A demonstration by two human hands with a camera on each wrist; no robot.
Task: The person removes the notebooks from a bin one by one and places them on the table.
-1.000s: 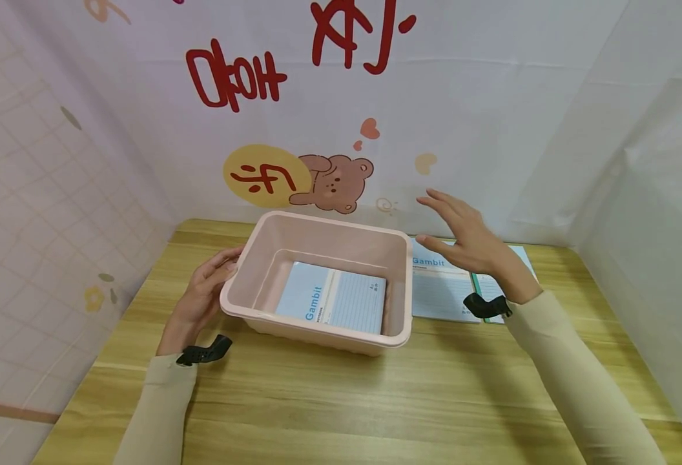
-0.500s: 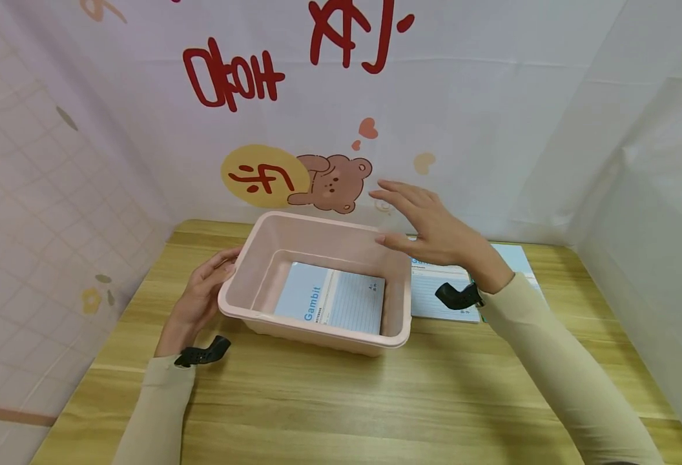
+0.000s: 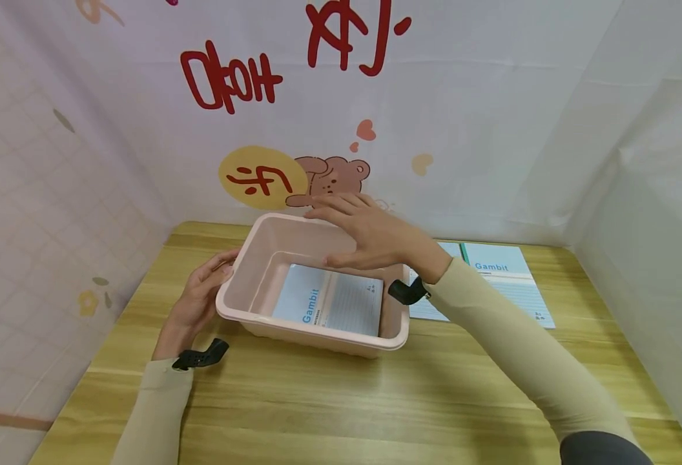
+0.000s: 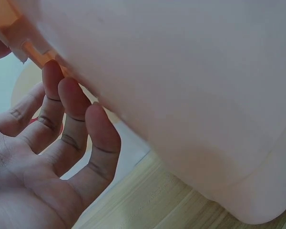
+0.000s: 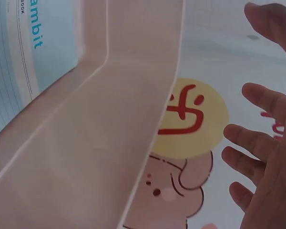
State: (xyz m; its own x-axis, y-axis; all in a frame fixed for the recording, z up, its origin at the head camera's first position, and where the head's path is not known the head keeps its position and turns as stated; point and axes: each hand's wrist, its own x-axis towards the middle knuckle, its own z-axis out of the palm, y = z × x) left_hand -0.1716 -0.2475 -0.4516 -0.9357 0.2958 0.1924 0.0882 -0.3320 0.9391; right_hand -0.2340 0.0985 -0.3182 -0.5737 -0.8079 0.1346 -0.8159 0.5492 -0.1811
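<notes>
A pale pink plastic bin [image 3: 318, 341] stands on the table with a light blue Gambit notebook [image 3: 335, 300] lying flat inside. My left hand [image 3: 198, 297] holds its left rim; in the left wrist view the curled fingertips [image 4: 103, 125] meet the edge from outside, under the lip. My right hand [image 3: 370, 236] is over the bin's far right part, fingers straight and spread, holding nothing. The right wrist view puts that hand [image 5: 269, 143] beyond the bin's far wall [image 5: 90, 138], apart from the rim.
More Gambit notebooks [image 3: 506, 278] lie on the wooden table [image 3: 294, 407] to the right of the bin, partly covered by my right arm. A white printed cloth [image 3: 469, 110] with a bear and red lettering hangs close behind, and cloth also encloses both sides.
My right hand has swept left from above the notebooks to over the bin's far side, uncovering the rightmost notebook. My left hand and the bin have stayed nearly in place.
</notes>
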